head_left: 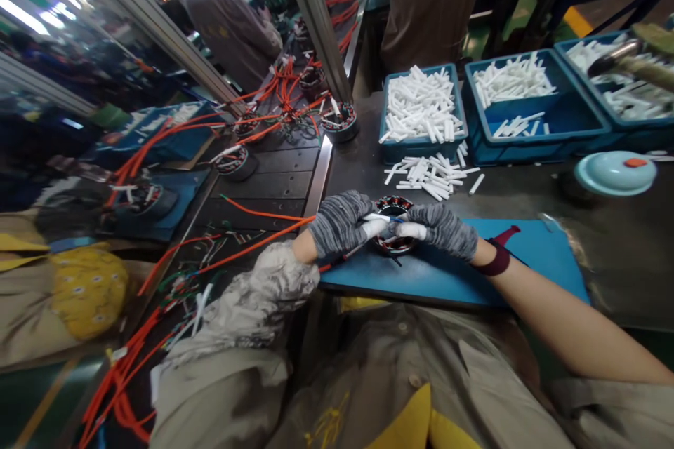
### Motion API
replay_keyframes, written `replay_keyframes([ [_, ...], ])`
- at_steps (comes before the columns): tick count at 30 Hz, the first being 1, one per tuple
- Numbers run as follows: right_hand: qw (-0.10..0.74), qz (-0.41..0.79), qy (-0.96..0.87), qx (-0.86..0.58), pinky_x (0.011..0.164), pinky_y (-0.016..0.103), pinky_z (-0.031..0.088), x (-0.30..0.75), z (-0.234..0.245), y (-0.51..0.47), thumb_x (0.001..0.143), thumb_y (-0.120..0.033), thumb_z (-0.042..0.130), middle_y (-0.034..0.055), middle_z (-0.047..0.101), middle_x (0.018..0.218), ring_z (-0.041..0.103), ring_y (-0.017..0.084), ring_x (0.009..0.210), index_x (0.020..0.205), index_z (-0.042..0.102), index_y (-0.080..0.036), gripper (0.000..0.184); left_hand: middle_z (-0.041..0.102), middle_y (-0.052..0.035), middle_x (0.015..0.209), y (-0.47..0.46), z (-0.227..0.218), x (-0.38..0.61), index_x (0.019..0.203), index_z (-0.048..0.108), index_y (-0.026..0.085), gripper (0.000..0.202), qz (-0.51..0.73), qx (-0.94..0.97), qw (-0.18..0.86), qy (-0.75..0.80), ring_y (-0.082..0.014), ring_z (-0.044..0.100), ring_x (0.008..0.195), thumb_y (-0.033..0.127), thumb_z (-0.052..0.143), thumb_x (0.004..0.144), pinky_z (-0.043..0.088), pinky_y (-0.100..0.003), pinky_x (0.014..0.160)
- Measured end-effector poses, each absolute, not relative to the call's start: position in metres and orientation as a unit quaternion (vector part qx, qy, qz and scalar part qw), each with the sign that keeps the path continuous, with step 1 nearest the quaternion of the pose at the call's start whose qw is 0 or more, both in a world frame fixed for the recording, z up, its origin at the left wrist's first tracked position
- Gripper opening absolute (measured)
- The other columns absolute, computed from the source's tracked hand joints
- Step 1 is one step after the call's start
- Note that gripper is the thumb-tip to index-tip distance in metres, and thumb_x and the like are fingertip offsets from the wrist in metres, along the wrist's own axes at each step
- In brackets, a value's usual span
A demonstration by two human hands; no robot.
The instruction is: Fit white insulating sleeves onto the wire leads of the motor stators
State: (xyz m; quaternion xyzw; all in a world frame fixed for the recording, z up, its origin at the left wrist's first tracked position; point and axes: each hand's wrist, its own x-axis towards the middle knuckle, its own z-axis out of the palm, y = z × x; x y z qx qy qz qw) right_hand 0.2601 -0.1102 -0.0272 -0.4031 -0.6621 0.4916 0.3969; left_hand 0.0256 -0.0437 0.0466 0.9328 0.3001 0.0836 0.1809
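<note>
L hand pinching wht tube, R hand pinching blue wire — both hands at wound ring

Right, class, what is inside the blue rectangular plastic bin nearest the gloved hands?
Many short, slim white tubes lie in a jumbled heap inside the bin. They cover its floor, so what lies beneath cannot be seen.

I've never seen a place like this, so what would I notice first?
Probably the bright orange cables trailing across the left side. Then the blue bins at upper right, holding lots of white tubes. In the middle, the left hand and right hand, in grey gloves, meet over a round part.
</note>
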Motion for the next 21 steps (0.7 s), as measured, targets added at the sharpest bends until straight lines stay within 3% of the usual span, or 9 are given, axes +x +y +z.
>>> replay_keyframes([
  [4,0.427,0.434,-0.692,-0.387,0.109,0.04,0.052,0.256,-0.028,-0.114,0.094,-0.045,0.066,0.0013,0.075,0.128,0.071,0.023,0.117,0.13,0.072,-0.03,0.039,0.067,-0.0025,0.078,-0.042,0.04,0.026,0.086,0.072,0.017,0.035,0.093,0.865,0.376,0.318,-0.0155,0.059,0.074,0.048,0.056,0.092,0.045,-0.028,0.07],
  [10,0.443,0.42,-0.67,-0.424,0.1,0.04,0.058,0.245,-0.023,-0.112,0.098,-0.049,0.058,0.002,0.081,0.106,0.076,0.022,0.096,0.115,0.079,-0.026,0.035,0.073,-0.0053,0.089,-0.045,0.027,0.022,0.09,0.074,0.016,0.037,0.153,0.77,0.53,0.321,-0.0173,0.065,0.081,0.05,0.06,0.094,0.051,-0.031,0.078],
  [13,0.45,0.412,-0.667,-0.428,0.094,0.04,0.06,0.243,-0.025,-0.111,0.098,-0.049,0.059,0.0031,0.082,0.103,0.076,0.022,0.091,0.112,0.08,-0.025,0.035,0.074,-0.0059,0.09,-0.047,0.025,0.024,0.088,0.074,0.016,0.036,0.166,0.723,0.59,0.32,-0.0181,0.067,0.083,0.05,0.065,0.091,0.053,-0.033,0.082],
  [17,0.444,0.431,-0.665,-0.417,0.085,0.033,0.061,0.244,-0.025,-0.109,0.097,-0.048,0.061,0.0002,0.081,0.091,0.073,0.018,0.081,0.111,0.08,-0.025,0.032,0.072,-0.0049,0.079,-0.048,0.027,0.029,0.079,0.071,0.014,0.035,0.175,0.656,0.654,0.333,-0.0177,0.065,0.074,0.049,0.071,0.084,0.053,-0.033,0.075],
  [21,0.441,0.439,-0.684,-0.38,0.077,0.027,0.058,0.249,-0.021,-0.107,0.1,-0.045,0.057,-0.0012,0.081,0.089,0.07,0.014,0.073,0.113,0.079,-0.025,0.032,0.066,-0.0032,0.07,-0.042,0.032,0.028,0.077,0.068,0.015,0.038,0.139,0.702,0.61,0.34,-0.0158,0.06,0.066,0.051,0.065,0.085,0.05,-0.031,0.067],
])
